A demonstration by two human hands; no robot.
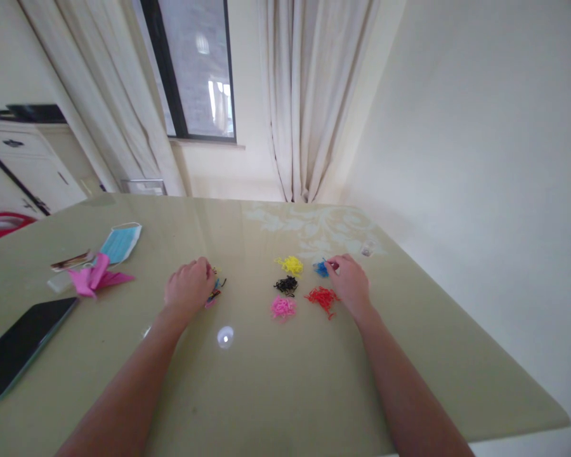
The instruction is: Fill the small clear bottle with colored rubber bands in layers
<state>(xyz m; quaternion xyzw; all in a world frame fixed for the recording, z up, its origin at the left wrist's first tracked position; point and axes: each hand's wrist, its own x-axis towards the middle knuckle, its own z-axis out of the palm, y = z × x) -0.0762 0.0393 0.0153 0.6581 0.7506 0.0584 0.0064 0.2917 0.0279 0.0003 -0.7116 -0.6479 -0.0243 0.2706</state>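
Head view: table (266,393), pale green, with a white leaf scroll toward its far right edge; on it, five one-colour heaps of small thin pieces, right of centre, in two rough columns running away from the person; left column, far to near: yellow heap (292,265), black heap (286,285), pink heap (283,308); right column, far to near: blue heap (320,268), red heap (321,299); pieces lie at many angles, a few yellow ones straying left, some red ones trailing toward the person; mixed heap (214,293), several colours, well left of these, its visible part longest from near to far; right hand (349,277), thumb and finger drawn close at the blue heap, pointing left, whether clamped on a piece cannot be told; left hand (189,284), fingers curled beside the mixed heap, partly covering it, grip cannot be told; at left, face mask (120,244), blue, lying behind a bright pink folded item (94,277); phone (26,343), dark screen up, long axis slanting away to the right; clear scrap (368,248), far right, its markings too small to read
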